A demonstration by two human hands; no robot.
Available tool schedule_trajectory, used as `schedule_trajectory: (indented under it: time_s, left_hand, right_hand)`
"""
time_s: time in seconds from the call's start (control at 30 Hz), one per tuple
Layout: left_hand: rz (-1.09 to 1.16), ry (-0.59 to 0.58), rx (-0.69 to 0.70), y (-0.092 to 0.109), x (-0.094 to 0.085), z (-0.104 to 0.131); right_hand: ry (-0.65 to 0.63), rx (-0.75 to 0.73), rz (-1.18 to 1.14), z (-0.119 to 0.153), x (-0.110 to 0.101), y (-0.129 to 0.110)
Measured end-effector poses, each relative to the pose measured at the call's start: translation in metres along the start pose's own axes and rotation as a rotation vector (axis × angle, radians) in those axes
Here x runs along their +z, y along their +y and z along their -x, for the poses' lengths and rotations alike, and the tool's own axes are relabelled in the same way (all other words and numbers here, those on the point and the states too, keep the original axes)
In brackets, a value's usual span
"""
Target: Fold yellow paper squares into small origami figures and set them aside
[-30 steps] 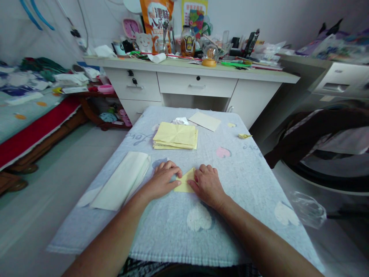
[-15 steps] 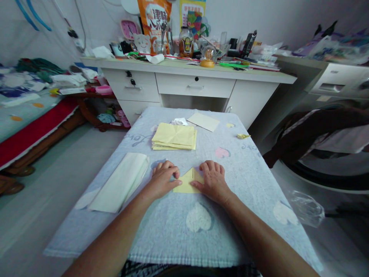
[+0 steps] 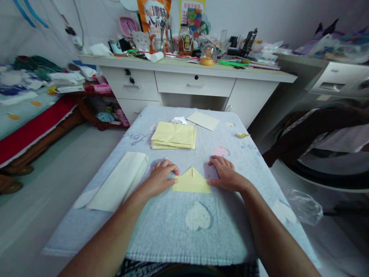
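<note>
A folded sheet of yellow paper (image 3: 191, 184) lies on the cloth-covered table, with a pointed peak at the top and a straight lower edge. My left hand (image 3: 163, 177) is at its left end, fingers curled and the thumb on the paper's edge. At the right corner, the thumb of my right hand (image 3: 227, 175) touches the paper while its other fingers extend apart above the cloth. A stack of creased yellow paper (image 3: 174, 134) lies beyond my hands. Left of my left forearm is a folded pale sheet (image 3: 119, 182).
Behind the stack are a white crumpled tissue (image 3: 179, 120) and a pale card (image 3: 203, 120). A small folded yellow piece (image 3: 242, 135) sits near the right edge of the tablecloth (image 3: 173, 238). Beyond stands a cluttered white desk (image 3: 175, 82); a washing machine (image 3: 331, 82) is at right.
My right hand has slid right, off the paper's face to its right corner, uncovering the fold. My left hand stays at the left end, almost unmoved.
</note>
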State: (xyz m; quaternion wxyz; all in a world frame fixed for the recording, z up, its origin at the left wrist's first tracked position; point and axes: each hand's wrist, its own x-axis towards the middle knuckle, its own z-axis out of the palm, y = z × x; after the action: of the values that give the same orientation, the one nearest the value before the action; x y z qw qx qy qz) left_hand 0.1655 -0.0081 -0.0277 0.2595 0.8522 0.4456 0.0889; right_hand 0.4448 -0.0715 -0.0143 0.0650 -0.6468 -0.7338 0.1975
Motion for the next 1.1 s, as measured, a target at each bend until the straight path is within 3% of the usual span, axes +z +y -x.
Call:
schedule_trajectory:
  time_s: [0.2, 0.4, 0.6, 0.77, 1.1]
  left_hand:
    - [-0.013, -0.002, 0.012, -0.001, -0.001, 0.000]
    - [-0.052, 0.027, 0.021, 0.004, 0.003, 0.000]
    - [-0.061, 0.215, 0.133, 0.023, 0.021, -0.002]
    - [-0.002, 0.202, 0.273, 0.029, 0.032, -0.007]
    - [0.040, 0.154, 0.255, 0.027, 0.030, -0.009]
  right_hand:
    - [0.023, -0.034, -0.061, 0.000, -0.001, -0.002]
    - [0.142, -0.066, 0.037, -0.005, 0.024, -0.028]
    - [0.212, -0.062, 0.050, -0.010, 0.038, -0.030]
    - [0.243, -0.115, 0.001, -0.010, 0.038, -0.027]
    - [0.222, -0.222, -0.074, -0.006, 0.024, -0.021]
